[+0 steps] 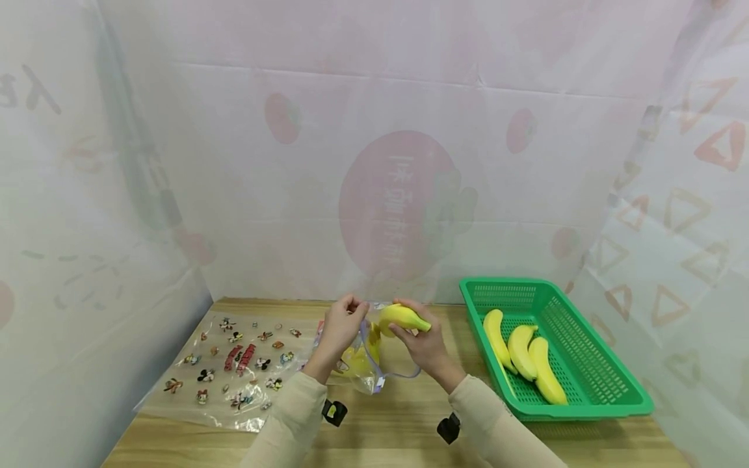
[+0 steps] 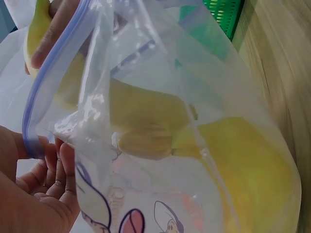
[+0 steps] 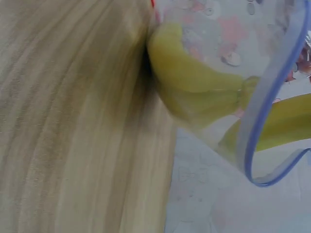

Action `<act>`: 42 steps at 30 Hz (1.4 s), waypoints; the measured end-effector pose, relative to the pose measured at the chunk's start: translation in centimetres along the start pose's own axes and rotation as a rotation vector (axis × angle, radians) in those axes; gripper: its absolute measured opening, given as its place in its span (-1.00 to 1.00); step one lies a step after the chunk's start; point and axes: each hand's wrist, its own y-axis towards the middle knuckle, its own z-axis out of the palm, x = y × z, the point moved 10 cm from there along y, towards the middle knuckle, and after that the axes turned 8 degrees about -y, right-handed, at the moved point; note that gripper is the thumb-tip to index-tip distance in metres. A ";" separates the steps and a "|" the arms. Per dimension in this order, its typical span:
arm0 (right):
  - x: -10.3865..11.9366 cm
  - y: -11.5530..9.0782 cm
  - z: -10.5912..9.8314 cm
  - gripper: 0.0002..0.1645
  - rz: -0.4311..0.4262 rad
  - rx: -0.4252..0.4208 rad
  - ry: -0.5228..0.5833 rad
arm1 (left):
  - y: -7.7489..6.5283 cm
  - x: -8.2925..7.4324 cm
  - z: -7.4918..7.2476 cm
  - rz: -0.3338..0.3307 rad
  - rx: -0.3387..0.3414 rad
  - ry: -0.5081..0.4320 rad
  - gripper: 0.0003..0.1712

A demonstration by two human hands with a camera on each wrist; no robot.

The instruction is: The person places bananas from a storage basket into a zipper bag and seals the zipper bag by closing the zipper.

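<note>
A clear zip bag (image 1: 365,381) with a purple zip edge (image 3: 257,165) and printed cartoon figures stands open-mouthed on the table. My left hand (image 1: 341,330) pinches its rim between thumb and fingers, also seen as the left hand (image 2: 43,199) in the left wrist view. With curled fingers my right hand (image 1: 428,351) grips a yellow banana (image 1: 404,316) at the bag's mouth. One end of that banana (image 2: 146,104) is inside the bag in the left wrist view. Lower in the bag lies another banana (image 2: 252,165), seen through the plastic. The right wrist view does not show the right hand.
On the right stands a green plastic basket (image 1: 608,351) holding several bananas (image 1: 523,351). A large clear sheet or bag (image 1: 234,370) printed with cartoon figures lies flat at the left of the wooden table (image 1: 398,435). Printed fabric (image 1: 404,195) hangs behind and at both sides.
</note>
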 end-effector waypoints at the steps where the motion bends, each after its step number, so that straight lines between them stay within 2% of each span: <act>1: -0.1 -0.1 0.2 -0.42 0.011 0.019 -0.004 | 0.0 0.0 0.0 -0.002 0.002 -0.001 -0.79; 6: 0.0 -0.3 1.1 -0.44 0.034 0.123 -0.031 | 0.0 0.0 -0.2 -0.004 -0.002 0.020 -0.81; 12: -1.2 -0.8 1.6 -0.50 -0.035 0.177 -0.078 | 0.2 0.0 -0.3 -0.008 -0.011 0.026 -0.83; 16: -2.2 -1.3 1.9 -0.50 -0.070 0.255 -0.220 | 0.2 0.0 -0.2 -0.003 -0.010 0.026 -0.83; 22: -2.4 -1.1 1.9 -0.51 -0.038 0.450 -0.412 | 0.2 -0.1 0.0 0.010 0.004 0.011 -0.83; 25: -2.3 -0.6 1.3 -0.56 -0.055 0.446 -0.517 | 0.1 -0.2 0.3 0.013 0.018 0.006 -0.83; 29: -2.3 -0.1 0.3 -0.66 -0.057 0.363 -0.652 | 0.0 -0.3 0.5 0.017 0.029 0.011 -0.81; 33: -3.2 -0.1 -0.2 -0.67 0.068 0.314 -0.721 | 0.1 -0.2 0.4 0.014 0.016 0.026 -0.81; 36: -4.1 -0.4 -0.3 -0.68 0.192 0.307 -0.719 | 0.1 -0.3 0.4 0.011 0.009 0.026 -0.81; 39: -4.8 -0.7 0.0 -0.70 0.299 0.343 -0.691 | 0.2 -0.3 0.4 0.004 0.006 0.023 -0.82; 42: -5.4 -1.1 0.7 -0.62 0.362 0.415 -0.680 | 0.3 -0.6 0.4 0.008 0.007 0.026 -0.83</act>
